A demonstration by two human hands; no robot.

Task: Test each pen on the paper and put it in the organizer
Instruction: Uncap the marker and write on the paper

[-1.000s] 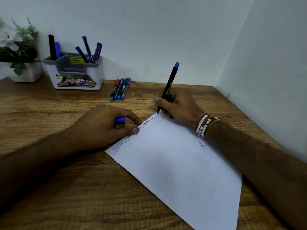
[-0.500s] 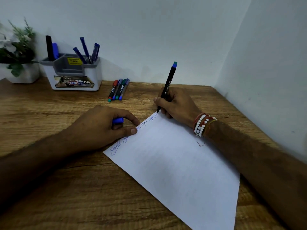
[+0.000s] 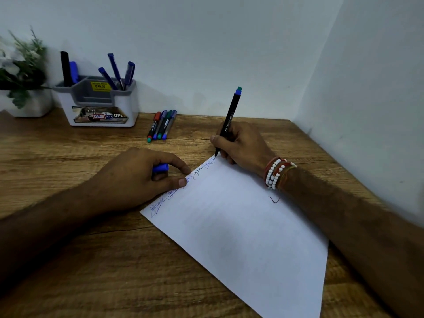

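We work at a wooden counter [image 3: 68,260], where the paper [image 3: 241,237] lies slantwise, one corner pointing away from us. A row of blue and dark scribbles [image 3: 183,187] runs along its upper left edge and almost reaches that far corner, so we judge several pens already tested.

The organizer [image 3: 133,106] stands at the back left against the wall. It holds five pens: two in its left compartment [image 3: 66,67] and three blue ones [image 3: 117,72] in its right.

Our right hand [image 3: 243,143] pinches the black pen [image 3: 229,120] in a writing grip, at the paper's far corner. Our left hand [image 3: 137,177] curls round a blue cap [image 3: 160,168], with its thumb pressing down the paper's edge.

Four pens [image 3: 161,125] lie side by side on the counter just right of the organizer, apparently untested. We therefore place ourselves somewhat past the middle: this pen is mid-test and needs capping and stowing, then those four.

The black pen's long axis stands steep. Its tip points down onto the paper's corner, and its blue-green tail leans up, away towards the wall and slightly right.
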